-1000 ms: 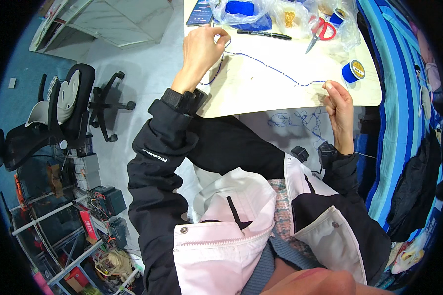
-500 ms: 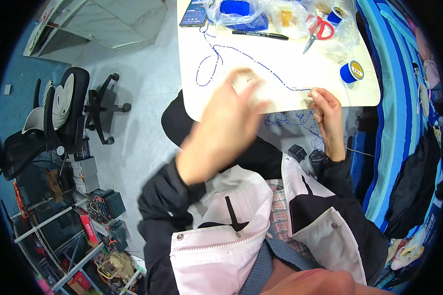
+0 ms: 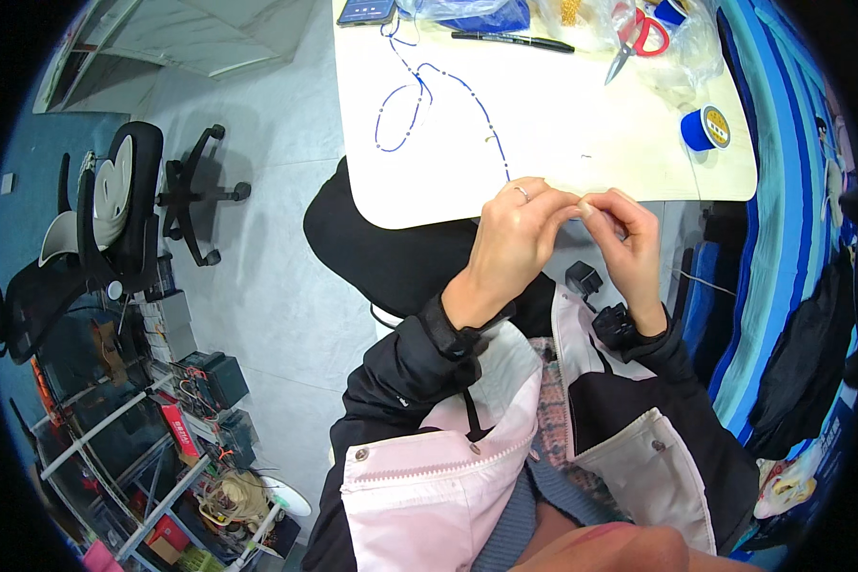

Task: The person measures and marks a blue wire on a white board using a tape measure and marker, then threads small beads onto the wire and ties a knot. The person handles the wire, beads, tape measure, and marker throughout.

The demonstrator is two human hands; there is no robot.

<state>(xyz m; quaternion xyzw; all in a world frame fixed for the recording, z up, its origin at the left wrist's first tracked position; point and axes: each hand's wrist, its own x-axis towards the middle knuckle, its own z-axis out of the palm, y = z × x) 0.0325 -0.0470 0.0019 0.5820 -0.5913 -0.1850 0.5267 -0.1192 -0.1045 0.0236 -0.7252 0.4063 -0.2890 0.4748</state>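
My left hand point(image 3: 515, 231) and my right hand point(image 3: 627, 234) meet fingertip to fingertip just off the table's near edge. Both are closed in a pinch on a thin blue cord point(image 3: 482, 107) strung with small pale beads; the piece between the fingers is mostly hidden. From the left fingers the cord runs up over the table and ends in a loop at the far left. A small yellowish bit sits on or beside the cord partway along. A ring shows on a left finger.
On the pale table point(image 3: 582, 114) are a blue thread spool point(image 3: 698, 132), red-handled scissors point(image 3: 639, 40), a black pen point(image 3: 513, 42), a phone point(image 3: 365, 10) and plastic bags at the back. An office chair point(image 3: 114, 214) stands left; a blue striped cloth point(image 3: 782, 191) hangs right.
My left hand has come down and right to join my right hand, its fingers now pinched. The cord has swung to hang more steeply toward my hands. The view has shifted slightly.
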